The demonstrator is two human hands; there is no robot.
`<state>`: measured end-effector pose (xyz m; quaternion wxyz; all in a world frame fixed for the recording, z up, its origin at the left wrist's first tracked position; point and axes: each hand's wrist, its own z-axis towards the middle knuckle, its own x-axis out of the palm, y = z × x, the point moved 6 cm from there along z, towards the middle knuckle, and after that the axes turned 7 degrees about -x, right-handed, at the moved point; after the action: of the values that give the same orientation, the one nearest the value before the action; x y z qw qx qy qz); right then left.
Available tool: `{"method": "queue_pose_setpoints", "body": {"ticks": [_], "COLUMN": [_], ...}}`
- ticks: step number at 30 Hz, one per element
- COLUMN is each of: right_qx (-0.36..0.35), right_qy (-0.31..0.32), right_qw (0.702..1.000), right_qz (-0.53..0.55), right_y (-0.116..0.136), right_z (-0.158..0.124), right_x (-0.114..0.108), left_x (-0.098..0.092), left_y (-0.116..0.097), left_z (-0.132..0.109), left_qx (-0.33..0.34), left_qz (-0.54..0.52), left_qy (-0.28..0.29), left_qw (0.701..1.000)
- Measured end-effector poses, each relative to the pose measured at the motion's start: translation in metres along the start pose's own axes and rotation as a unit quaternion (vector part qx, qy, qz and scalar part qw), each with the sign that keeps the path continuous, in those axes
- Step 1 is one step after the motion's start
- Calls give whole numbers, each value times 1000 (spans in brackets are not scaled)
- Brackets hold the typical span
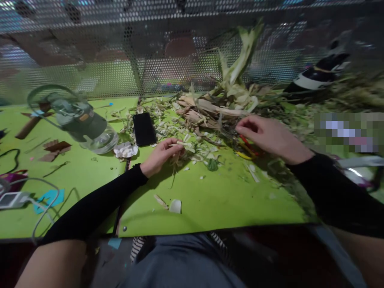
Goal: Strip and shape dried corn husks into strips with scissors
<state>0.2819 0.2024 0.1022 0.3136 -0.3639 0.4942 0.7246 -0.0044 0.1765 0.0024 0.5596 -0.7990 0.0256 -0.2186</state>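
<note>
My left hand (163, 155) is closed in a pinch on a thin pale plant strip (181, 143), low over a scatter of shredded leaf bits (204, 154). My right hand (264, 134) hovers at the edge of a heap of dry brown husks (207, 110), thumb and fingertips pressed together. Whatever it may hold is too small to make out. Just below its fingers lies a tool with yellow and red handles (244, 155), partly hidden. A tall pale green leafy stalk (240, 64) rises from the heap's back.
Left of the heap lie a black phone (144, 129), a crumpled tissue (126, 150) and a tilted-looking green bottle (87, 120). A white cable (45, 182) runs at far left. A perforated metal screen (105, 72) backs the green table (210, 208). A dark bottle (315, 76) leans at back right.
</note>
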Motion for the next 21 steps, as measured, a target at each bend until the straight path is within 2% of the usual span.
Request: {"method": "queue_pose_setpoints", "body": {"ticks": [2,5,9,13,17,20,21], "right_qx": [75,129,120,121,116,140,142], "right_qy": [23,100,171,199,224,240,236], "right_qw": [992,978,963,952,938,926,931], "right_qz": [-95,-134,-173,-201,-239,-254,-239], "right_y": [-34,-62,-62,-49,-43,-61,-69], "right_z": [-15,-35,-40,-30,-29,-43,-50], "right_x": [-17,-12,12,20,9,-10,-17], "left_x": [2,5,8,10,12,15,16], "left_y": [1,1,-3,-7,-11,-13,-13], "left_z": [-1,-4,-9,-12,-15,-17,-17], "left_qx": [-3,-5,-13,-26,-22,-26,-30], "left_qz": [-8,-14,-18,-19,-9,-19,-28], "left_qy": [10,7,-23,-38,-36,-23,-19], "left_qw": [1000,1000,999,999,999,999,999]}}
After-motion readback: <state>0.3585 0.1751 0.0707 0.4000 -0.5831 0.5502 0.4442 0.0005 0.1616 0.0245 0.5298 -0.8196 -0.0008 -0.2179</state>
